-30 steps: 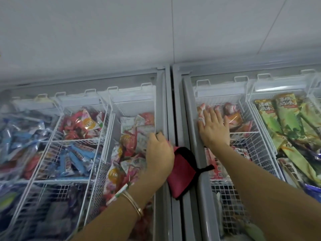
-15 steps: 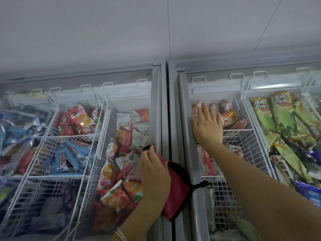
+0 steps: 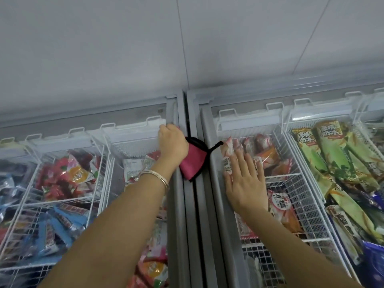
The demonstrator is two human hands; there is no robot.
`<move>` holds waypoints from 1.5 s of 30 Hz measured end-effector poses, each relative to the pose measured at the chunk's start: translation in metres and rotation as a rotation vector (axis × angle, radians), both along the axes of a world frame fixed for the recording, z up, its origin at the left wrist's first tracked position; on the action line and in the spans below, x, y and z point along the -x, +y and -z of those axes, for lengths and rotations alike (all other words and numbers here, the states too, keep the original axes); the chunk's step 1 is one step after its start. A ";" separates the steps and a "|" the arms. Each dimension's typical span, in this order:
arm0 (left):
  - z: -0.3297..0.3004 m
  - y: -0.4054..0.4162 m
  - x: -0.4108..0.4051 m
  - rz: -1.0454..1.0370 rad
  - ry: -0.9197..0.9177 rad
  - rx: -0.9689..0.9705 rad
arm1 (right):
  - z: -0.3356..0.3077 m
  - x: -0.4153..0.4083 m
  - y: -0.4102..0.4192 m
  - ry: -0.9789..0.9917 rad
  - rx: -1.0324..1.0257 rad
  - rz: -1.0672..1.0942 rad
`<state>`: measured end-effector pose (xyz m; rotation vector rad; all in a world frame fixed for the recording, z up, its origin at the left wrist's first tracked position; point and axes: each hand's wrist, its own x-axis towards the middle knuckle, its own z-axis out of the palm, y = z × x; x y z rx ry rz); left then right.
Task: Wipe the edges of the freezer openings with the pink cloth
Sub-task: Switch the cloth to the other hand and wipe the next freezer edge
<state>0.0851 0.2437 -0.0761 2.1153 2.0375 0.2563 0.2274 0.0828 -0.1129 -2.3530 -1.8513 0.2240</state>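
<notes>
Left hand (image 3: 172, 142): is gripping the pink cloth (image 3: 193, 161) on the freezer edge (image 3: 179, 194).
Right hand (image 3: 245, 183): is lying open, flat on the right freezer's rim (image 3: 218, 183).

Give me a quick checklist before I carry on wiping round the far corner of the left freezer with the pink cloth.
1. Left hand has a grip on the pink cloth: ok.
2. Cloth lies against the left freezer's right edge: ok.
3. Right hand flat, bracing on the right freezer's rim: ok.
4. Black strap clear of the wire baskets: not ok, it reaches the right one.
5. Edge wiped clean: cannot tell.
</notes>
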 end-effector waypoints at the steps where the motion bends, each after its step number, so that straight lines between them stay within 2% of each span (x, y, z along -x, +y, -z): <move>1: 0.001 0.013 -0.002 0.004 0.008 0.012 | 0.000 0.000 0.000 -0.003 0.003 0.003; 6: 0.003 0.048 -0.008 -0.015 -0.013 0.040 | 0.000 0.001 0.001 -0.007 0.027 0.011; 12: 0.002 0.028 -0.005 -0.028 -0.075 0.001 | -0.002 0.002 0.000 0.017 0.008 0.012; 20: -0.002 -0.098 0.013 -0.014 -0.085 -0.127 | 0.002 -0.002 0.002 0.045 -0.038 -0.001; 27: -0.008 -0.229 0.030 -0.001 0.084 -0.228 | -0.007 -0.003 -0.002 0.127 -0.069 -0.021; 28: -0.007 -0.243 0.032 -0.005 0.070 -0.242 | -0.010 -0.006 -0.001 0.168 -0.063 -0.021; 32: -0.009 -0.279 0.038 -0.035 -0.211 -0.230 | -0.035 -0.008 -0.009 0.374 -0.050 -0.011; 37: -0.017 -0.290 0.045 -0.028 -0.231 -0.127 | -0.067 0.024 -0.043 0.557 -0.086 -0.080; 41: -0.024 -0.289 0.066 0.009 -0.254 -0.075 | -0.082 0.056 -0.071 0.688 -0.010 -0.185; 43: -0.027 -0.286 0.081 0.063 -0.323 -0.064 | -0.085 0.073 -0.082 0.749 0.057 -0.234; 45: -0.032 -0.281 0.097 0.071 -0.487 -0.017 | -0.089 0.088 -0.091 0.810 0.123 -0.249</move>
